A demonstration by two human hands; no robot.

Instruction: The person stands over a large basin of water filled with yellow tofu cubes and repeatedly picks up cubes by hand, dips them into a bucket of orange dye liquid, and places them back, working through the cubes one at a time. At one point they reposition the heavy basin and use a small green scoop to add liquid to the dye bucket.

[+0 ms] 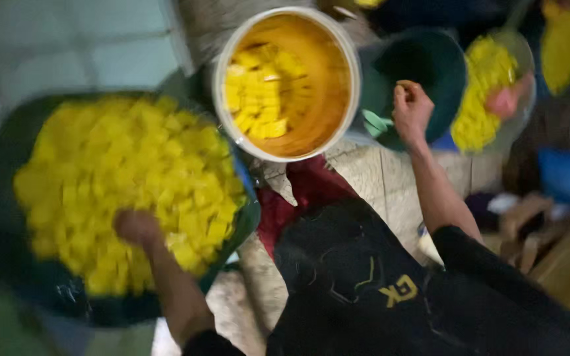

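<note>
Your left hand (138, 227) is down on the heap of yellow fruit chunks (126, 178), its grip pressed into the near edge of the pile. The motion blur hides the fingers, so you cannot tell whether they are curled round a handful or lying flat. Those chunks fill the big dark tray (8, 277) almost edge to edge, spreading away from your grip on the far side and to both sides.

Your right hand (410, 109) is up at the rim of the dark green bowl (430, 62), fingers loosely curled, thumb and fingertips close together. Whether they pinch a small piece is too blurred to say. Just to the left of that grip stands the white bucket (232, 53), its inside stained orange, with a modest layer of yellow chunks low in it.

By the look of it you are early to midway through: the bucket has plenty of room left, and the tray heap is still large. The bulk of the fruit lies under and beyond your left grip, well apart from the right one.

Beyond your right grip, another person's hand (506, 99) rests in a clear bowl of yellow pieces (479, 99). Below you, a red cloth (311, 184) lies on the pale floor (377, 178).
</note>
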